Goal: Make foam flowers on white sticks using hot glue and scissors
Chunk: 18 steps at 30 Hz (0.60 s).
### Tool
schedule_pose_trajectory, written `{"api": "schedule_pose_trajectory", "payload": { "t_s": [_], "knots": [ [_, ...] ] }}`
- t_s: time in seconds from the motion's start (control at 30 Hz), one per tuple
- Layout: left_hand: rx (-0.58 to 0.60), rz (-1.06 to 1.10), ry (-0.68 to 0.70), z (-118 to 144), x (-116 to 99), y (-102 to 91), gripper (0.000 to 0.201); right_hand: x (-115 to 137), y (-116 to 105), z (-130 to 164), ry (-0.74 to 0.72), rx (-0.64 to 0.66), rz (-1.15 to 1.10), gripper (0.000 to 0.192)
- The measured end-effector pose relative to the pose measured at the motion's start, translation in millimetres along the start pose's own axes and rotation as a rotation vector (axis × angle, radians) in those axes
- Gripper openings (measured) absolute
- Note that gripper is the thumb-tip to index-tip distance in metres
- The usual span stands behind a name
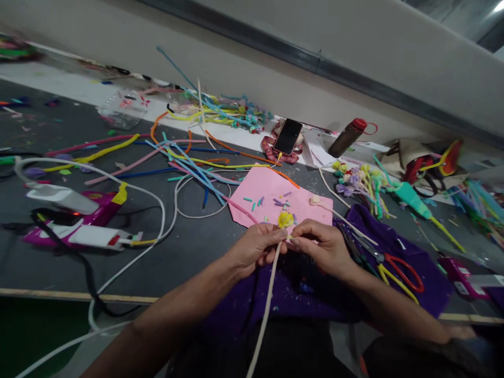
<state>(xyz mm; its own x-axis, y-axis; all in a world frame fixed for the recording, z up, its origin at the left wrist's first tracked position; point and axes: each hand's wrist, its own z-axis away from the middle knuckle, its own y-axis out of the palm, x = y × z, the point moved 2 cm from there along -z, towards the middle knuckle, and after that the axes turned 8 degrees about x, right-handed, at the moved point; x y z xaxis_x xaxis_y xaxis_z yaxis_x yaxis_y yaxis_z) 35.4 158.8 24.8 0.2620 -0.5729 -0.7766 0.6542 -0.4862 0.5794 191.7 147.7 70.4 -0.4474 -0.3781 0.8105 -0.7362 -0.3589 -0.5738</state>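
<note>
My left hand (254,249) and my right hand (321,247) meet over a purple cloth (394,247) at the table's near edge. Together they pinch the top of a long cream stick (264,315) that hangs down toward me. A small yellow fuzzy flower head (285,219) sits at the stick's tip, just above my fingertips. A pink paper sheet (271,197) with short cut pipe-cleaner bits lies right behind the hands.
Loose pipe cleaners (189,157) sprawl across the dark table. Pink glue guns (84,220) with white cables lie at left. A phone (288,136) and a brown bottle (346,137) stand near the wall. Scissors (397,270) rest on the cloth; finished flowers (360,181) lie at right.
</note>
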Motion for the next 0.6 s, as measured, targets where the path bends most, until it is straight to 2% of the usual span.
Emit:
{"api": "schedule_pose_trajectory", "payload": {
  "t_s": [0.3,0.6],
  "knots": [
    [-0.059,-0.191,-0.068,0.5,-0.4,-0.9,0.032,-1.1,-34.2,-6.4,-0.242,0.073,0.249,0.009],
    [-0.054,-0.213,-0.06,-0.7,0.2,0.3,0.03,-3.3,-26.3,-12.3,-0.35,0.116,0.477,0.014]
  ]
}}
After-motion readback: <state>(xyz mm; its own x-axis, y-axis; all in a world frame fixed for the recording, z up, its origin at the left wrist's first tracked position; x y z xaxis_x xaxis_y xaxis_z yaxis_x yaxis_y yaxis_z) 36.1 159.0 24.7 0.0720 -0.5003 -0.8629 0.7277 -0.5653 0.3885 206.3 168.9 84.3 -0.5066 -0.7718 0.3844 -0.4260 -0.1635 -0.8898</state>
